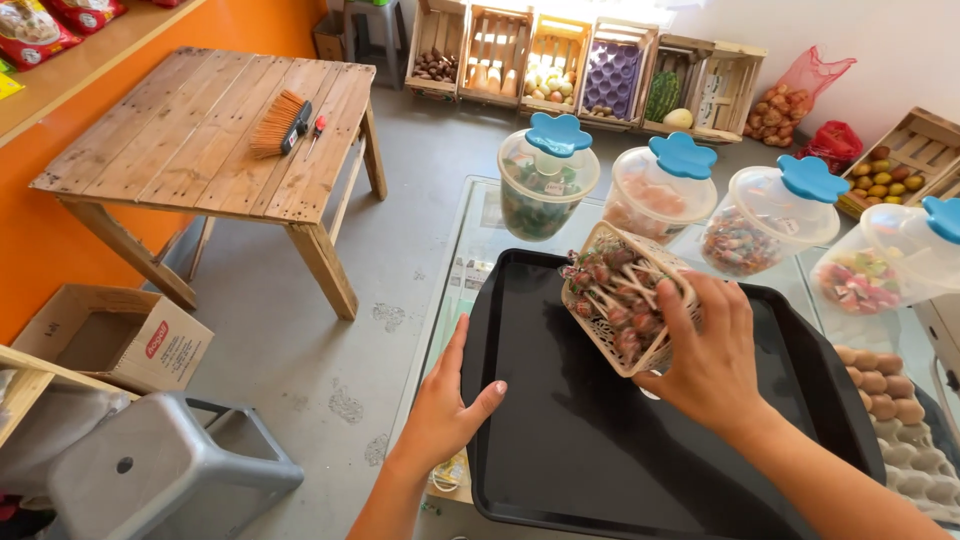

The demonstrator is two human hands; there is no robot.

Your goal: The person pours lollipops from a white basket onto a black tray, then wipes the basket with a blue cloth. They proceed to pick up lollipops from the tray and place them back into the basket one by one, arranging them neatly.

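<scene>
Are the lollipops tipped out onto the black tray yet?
Not yet. Done: the black tray lies on the glass counter, steadied at its edge by the left hand. In hand: the right hand holds the white basket tilted over it. Left: the lollipops all sit inside; none lie on the tray.

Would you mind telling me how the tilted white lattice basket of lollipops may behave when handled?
The white lattice basket probably feels light. Tilted in the right hand, its red wrapped lollipops could slide onto the black plastic tray.
</scene>
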